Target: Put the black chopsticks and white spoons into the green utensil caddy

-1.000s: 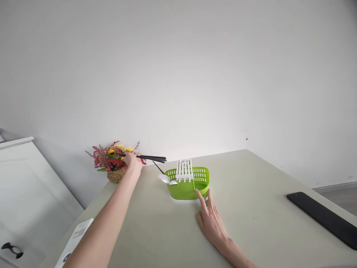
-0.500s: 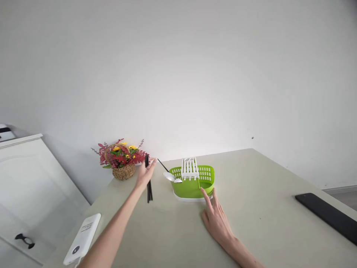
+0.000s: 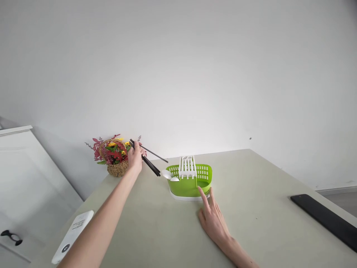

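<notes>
My left hand (image 3: 135, 158) is closed around several black chopsticks (image 3: 151, 166), held in the air left of the green utensil basket (image 3: 184, 188). One of them slants apart from the bunch, its tip pointing toward the basket. Two white spoons (image 3: 168, 174) lean out over the basket's left end. A white slotted rack (image 3: 187, 168) sits across the basket's middle, and a white tray (image 3: 181, 198) is under it. My right hand (image 3: 213, 219) rests by the basket's near right side, fingers stretched out, index fingertip at the rim.
A wicker basket of artificial flowers (image 3: 115, 158) stands behind my left hand. On the table's left lies a white device (image 3: 73, 236); a long black object (image 3: 325, 219) lies at the right. A white cabinet (image 3: 33, 186) stands to the left, and a wall rises behind the table.
My left hand has moved left with the chopsticks, which have turned from upright to slanting. The single stick at the basket's left end is now out with the hand. My right hand stays by the basket.
</notes>
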Available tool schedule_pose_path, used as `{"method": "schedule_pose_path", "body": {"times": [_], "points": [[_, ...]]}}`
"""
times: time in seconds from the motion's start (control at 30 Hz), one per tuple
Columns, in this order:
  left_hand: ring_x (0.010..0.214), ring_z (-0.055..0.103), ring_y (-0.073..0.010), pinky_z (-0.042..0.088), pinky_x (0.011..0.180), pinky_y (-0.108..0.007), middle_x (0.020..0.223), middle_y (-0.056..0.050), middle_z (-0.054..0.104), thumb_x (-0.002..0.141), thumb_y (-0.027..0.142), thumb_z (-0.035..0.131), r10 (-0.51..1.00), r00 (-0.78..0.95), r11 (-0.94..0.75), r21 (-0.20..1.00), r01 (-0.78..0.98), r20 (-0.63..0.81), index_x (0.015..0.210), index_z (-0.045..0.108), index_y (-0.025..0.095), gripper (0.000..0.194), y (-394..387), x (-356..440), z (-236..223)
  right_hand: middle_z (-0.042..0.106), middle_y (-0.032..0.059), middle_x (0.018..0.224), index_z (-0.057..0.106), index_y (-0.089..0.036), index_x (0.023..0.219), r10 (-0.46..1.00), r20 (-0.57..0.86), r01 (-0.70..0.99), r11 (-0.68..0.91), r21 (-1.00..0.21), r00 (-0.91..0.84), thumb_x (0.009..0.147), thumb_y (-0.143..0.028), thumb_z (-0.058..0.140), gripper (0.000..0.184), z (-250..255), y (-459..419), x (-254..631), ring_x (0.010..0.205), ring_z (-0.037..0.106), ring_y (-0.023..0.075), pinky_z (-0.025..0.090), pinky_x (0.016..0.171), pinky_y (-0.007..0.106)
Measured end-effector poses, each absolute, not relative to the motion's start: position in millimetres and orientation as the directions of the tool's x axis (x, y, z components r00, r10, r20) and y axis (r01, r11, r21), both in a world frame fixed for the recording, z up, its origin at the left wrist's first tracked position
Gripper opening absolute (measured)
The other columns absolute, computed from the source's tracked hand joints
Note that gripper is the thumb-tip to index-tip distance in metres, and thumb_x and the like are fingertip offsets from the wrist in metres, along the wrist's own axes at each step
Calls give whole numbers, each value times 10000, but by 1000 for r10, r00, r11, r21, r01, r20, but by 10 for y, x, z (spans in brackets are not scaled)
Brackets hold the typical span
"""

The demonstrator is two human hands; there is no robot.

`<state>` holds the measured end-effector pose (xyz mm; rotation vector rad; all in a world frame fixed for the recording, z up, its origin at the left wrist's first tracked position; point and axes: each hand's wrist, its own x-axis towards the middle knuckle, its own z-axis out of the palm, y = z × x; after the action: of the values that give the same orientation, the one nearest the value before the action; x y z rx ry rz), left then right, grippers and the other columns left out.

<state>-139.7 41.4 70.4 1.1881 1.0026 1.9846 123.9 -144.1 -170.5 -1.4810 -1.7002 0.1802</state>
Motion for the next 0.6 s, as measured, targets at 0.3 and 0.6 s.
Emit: {"method": "schedule_pose_path", "body": {"times": [0.3, 0.6], "points": [[481, 502, -86, 480, 526, -227, 568, 71, 471, 964, 552, 596, 828, -520, -253, 967, -13, 210, 727, 442, 212, 442, 222, -2414, 764, -84, 88, 1732, 59, -416, 1637, 874, 482, 740, 284, -610, 62, 914, -69, 440, 888, -1740, -1462, 1224, 1559, 172, 380, 465, 1103, 550], [356, 350, -87, 281, 394, -202, 474, 103, 352, 970, 494, 516, 848, -528, 182, 910, 372, 46, 711, 462, 218, 382, -117, -2874, -191, -58, 90, 1736, 95, -389, 1644, 855, 515, 759, 294, -581, 64, 923, -111, 446, 849, -1815, -1457, 1216, 1545, 236, 374, 501, 1071, 516]]}}
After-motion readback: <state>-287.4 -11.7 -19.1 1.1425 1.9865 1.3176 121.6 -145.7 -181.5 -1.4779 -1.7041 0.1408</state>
